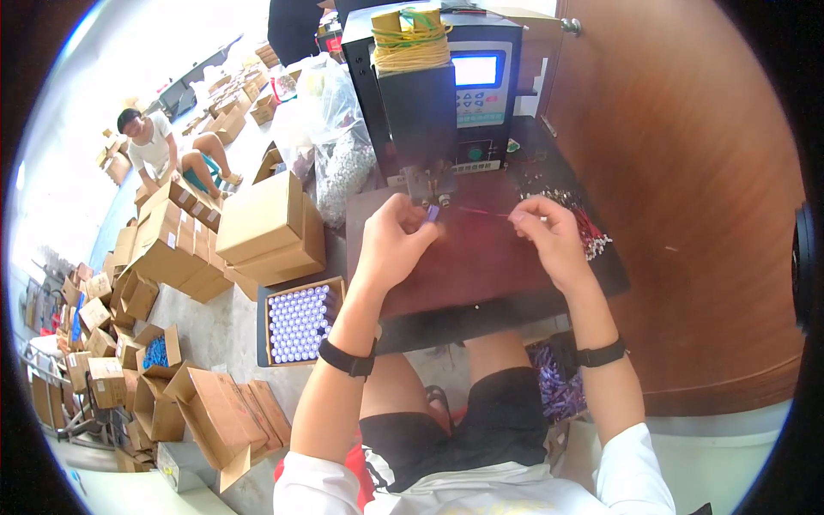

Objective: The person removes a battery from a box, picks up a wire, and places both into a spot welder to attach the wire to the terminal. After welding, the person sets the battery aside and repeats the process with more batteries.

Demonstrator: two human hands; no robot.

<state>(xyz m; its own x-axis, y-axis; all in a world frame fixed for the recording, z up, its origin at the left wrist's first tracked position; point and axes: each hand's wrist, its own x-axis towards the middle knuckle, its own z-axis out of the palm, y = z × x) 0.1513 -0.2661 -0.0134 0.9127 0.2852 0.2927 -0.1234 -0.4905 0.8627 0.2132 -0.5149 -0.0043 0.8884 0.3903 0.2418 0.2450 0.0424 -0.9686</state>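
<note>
My left hand (396,245) is closed on a small purple battery cell (433,212), pinched between thumb and fingers just below the metal electrode tips (436,199) of a spot welder (419,112). Whether the cell touches the tips I cannot tell. In my right hand (549,236), thumb and forefinger pinch a thin red wire lead (485,211), which stretches left over the dark red tabletop (463,270) toward the cell. Beside the right hand lies a pile of red and black wire leads (590,233) with silvery ends.
A carton (338,292) of upright purple cells stands left of my left forearm. Closed boxes (270,223) and filled plastic bags (339,163) sit behind it. A crate of purple pieces (558,382) is by my right leg. A wooden door (687,215) borders the right. Another person (163,146) sits far left.
</note>
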